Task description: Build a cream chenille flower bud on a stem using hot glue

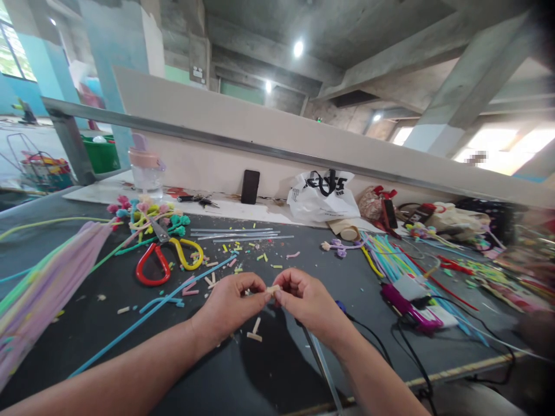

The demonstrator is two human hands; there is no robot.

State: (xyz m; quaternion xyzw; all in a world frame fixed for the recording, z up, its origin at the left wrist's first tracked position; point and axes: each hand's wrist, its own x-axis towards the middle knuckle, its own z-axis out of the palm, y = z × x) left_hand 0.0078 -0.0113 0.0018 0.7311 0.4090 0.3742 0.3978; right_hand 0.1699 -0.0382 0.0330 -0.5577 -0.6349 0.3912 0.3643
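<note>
Between my two hands is a small cream piece of chenille stem, held above the dark table. My left hand pinches one end with thumb and forefinger. The fingertips of my right hand close on the other end. Two more cream pieces lie on the tabletop just below. Left of my hands rest scissors with one red and one yellow handle, blades pointing away. A long blue chenille stem runs diagonally past my left forearm. Short coloured offcuts are scattered beyond my fingers.
Bundled pastel stems lie at the left, another bundle at the right. A purple glue gun trails cables near the right edge. Clear sticks, a phone, a water bottle and a white bag are farther back.
</note>
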